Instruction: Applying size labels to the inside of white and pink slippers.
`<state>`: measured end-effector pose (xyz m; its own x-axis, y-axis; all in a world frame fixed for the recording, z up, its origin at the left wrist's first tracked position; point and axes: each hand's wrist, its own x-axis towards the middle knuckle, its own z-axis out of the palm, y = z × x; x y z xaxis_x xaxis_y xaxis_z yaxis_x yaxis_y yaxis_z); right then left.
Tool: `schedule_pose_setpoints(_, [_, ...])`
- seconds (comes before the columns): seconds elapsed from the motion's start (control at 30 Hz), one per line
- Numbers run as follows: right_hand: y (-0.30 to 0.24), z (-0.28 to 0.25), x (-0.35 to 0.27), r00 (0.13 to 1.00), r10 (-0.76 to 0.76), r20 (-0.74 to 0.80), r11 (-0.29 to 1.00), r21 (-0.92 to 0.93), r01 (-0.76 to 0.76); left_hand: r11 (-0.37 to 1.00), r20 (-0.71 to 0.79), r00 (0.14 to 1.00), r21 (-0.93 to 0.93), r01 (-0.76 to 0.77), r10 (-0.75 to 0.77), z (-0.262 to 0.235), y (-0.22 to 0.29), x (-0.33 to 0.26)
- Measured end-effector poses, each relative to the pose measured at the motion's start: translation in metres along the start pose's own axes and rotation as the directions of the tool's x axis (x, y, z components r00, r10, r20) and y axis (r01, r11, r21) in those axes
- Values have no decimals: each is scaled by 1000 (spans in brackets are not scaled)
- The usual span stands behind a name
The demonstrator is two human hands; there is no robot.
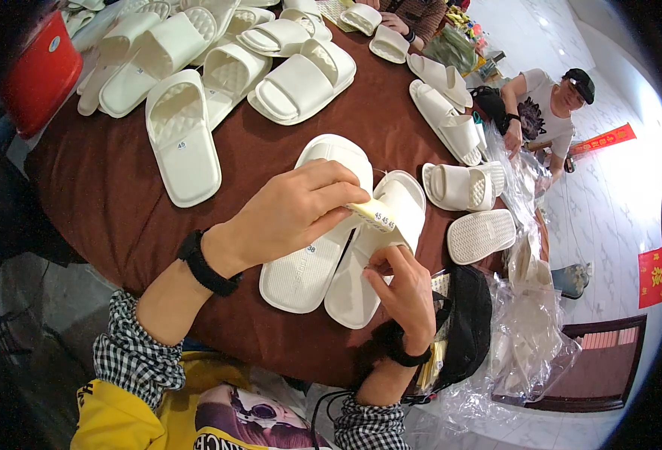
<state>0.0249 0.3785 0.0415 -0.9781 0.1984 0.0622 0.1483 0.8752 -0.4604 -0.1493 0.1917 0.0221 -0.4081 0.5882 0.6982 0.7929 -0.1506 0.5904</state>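
Observation:
A pair of white slippers lies side by side in front of me, soles down: the left slipper (295, 281) carries a small printed label, and the right slipper (352, 300) is beside it. Above their straps, my left hand (293, 210) is closed on a pale yellow strip of stickers (372, 214) with small printed marks. My right hand (406, 289) is over the right slipper, thumb and forefinger bent close together. Whether a small sticker is between those fingertips cannot be made out.
Many more white slippers (183, 161) cover the far side of the brown cloth-covered table (113, 202). One slipper (481, 236) lies sole up at right. A black bag (466, 326) and clear plastic bags (526, 337) are near my right arm. Beyond are a red chair (42, 75) and co-workers.

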Motion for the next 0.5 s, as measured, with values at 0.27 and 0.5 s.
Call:
schedule_pose_setpoints(0.27, [3,5,1,998,23,-51,999,-46,-25,1000,-3,1000,-6,-10,10,0,1,1])
schedule_pose_setpoints(0.5, [5,11,5,997,37,-73,997,-69,-42,1000,9,1000,20,-4,4,0,-1,0])
